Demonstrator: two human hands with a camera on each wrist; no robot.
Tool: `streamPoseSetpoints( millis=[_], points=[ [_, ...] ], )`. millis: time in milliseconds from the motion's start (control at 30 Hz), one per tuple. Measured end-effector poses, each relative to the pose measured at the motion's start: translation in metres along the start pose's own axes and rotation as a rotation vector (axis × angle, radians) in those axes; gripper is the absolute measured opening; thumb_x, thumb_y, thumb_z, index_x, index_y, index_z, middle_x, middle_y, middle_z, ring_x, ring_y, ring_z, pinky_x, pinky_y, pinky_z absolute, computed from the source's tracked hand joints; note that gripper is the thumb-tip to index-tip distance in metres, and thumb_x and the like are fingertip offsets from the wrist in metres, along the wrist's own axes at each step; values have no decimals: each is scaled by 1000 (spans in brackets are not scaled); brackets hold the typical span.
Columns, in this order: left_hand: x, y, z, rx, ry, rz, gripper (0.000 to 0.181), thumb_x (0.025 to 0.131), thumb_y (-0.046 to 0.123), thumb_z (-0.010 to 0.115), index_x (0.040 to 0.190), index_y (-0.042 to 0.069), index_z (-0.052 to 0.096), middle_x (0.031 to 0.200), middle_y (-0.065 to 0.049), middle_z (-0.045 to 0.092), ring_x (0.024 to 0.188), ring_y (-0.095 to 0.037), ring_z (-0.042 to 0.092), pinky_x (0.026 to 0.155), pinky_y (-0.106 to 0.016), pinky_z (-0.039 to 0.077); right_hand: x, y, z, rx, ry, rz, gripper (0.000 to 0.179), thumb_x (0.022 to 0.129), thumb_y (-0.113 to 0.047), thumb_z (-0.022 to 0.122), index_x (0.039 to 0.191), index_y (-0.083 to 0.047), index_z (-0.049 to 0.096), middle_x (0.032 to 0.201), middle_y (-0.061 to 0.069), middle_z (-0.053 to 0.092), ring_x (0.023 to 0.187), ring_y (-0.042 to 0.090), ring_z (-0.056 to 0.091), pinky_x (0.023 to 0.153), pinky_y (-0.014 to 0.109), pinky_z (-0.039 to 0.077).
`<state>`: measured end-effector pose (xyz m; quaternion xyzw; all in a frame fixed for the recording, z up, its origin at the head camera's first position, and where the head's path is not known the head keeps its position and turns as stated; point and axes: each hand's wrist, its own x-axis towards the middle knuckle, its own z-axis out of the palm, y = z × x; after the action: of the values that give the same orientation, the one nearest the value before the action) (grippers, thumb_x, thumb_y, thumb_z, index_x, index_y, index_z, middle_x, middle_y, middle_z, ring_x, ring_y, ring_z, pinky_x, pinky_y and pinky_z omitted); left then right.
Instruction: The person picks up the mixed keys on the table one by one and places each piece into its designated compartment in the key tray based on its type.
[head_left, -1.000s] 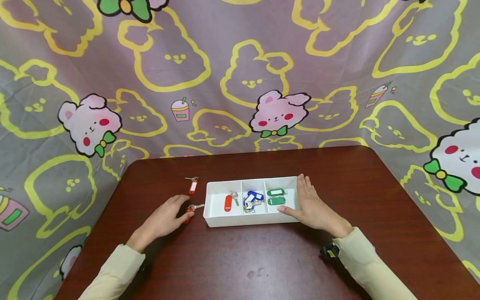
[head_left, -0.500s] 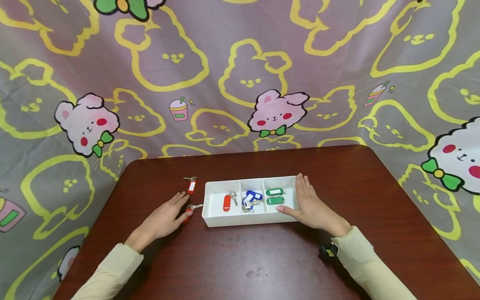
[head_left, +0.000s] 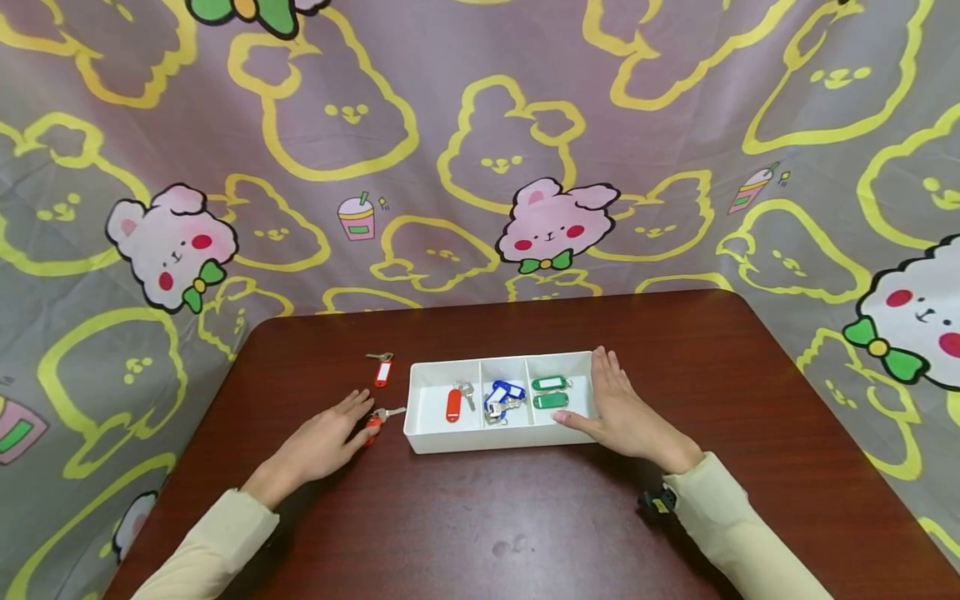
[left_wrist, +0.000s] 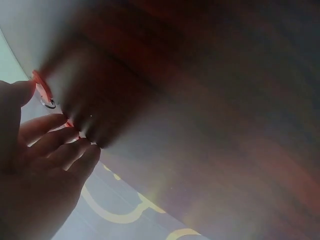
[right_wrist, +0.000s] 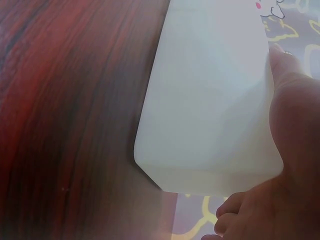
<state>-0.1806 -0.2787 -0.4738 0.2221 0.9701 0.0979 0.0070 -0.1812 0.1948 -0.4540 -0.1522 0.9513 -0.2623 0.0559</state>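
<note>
My left hand [head_left: 322,439], fingers extended, lies over the table left of the tray. Its thumb touches a red key tag [head_left: 372,432], partly hidden, whose key points toward the tray; the left wrist view shows that thumb at the red tag [left_wrist: 42,86] and its ring. Beyond the fingertips lies another red key tag [head_left: 383,372] with a key. My right hand [head_left: 630,421] rests straight-fingered against the right end of the white divided tray [head_left: 487,442], thumb over the front rim. The tray [right_wrist: 205,95] fills much of the right wrist view.
In the tray's left compartment is a red key tag [head_left: 453,406] with a key. The middle one holds blue key tags [head_left: 509,390] with keys, the right one two green key tags [head_left: 551,400]. A patterned curtain [head_left: 435,167] surrounds the brown table [head_left: 465,517].
My left hand has drawn back slightly to the left, its thumb still at the near red key tag. The right hand and the tray keep their places.
</note>
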Motion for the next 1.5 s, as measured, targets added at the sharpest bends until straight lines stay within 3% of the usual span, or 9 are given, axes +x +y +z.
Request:
streamPoseSetpoints(
  millis=[300, 1000, 1200, 1500],
  points=[
    [0, 1, 2, 21, 81, 57, 45, 100, 23, 73, 134, -6, 68, 144, -28, 63, 137, -45, 60, 105, -58, 55, 1, 1, 1, 5, -4, 8, 123, 94, -61, 70, 162, 15, 3, 172, 37, -1, 160, 56, -1, 128, 71, 12],
    [4, -4, 1, 71, 129, 82, 30, 96, 16, 76, 122, 1, 78, 130, -20, 74, 123, -36, 72, 92, -54, 62, 0, -1, -1, 11, -12, 11, 122, 94, -61, 70, 162, 16, 3, 172, 37, -1, 160, 57, -1, 128, 71, 12],
    [7, -3, -1, 129, 134, 90, 25, 93, 12, 79, 116, 3, 81, 123, -18, 78, 115, -33, 76, 82, -50, 64, -1, -2, -1, 12, -14, 16, 122, 94, -60, 70, 162, 15, 3, 172, 37, -1, 160, 57, -1, 128, 71, 12],
    [8, -1, -1, 227, 187, 162, 21, 89, 12, 83, 109, 4, 83, 112, -13, 81, 100, -29, 80, 75, -45, 65, -1, -3, -1, 18, -12, 13, 122, 94, -60, 70, 162, 15, 3, 172, 37, -1, 160, 57, -1, 128, 71, 12]
  ],
)
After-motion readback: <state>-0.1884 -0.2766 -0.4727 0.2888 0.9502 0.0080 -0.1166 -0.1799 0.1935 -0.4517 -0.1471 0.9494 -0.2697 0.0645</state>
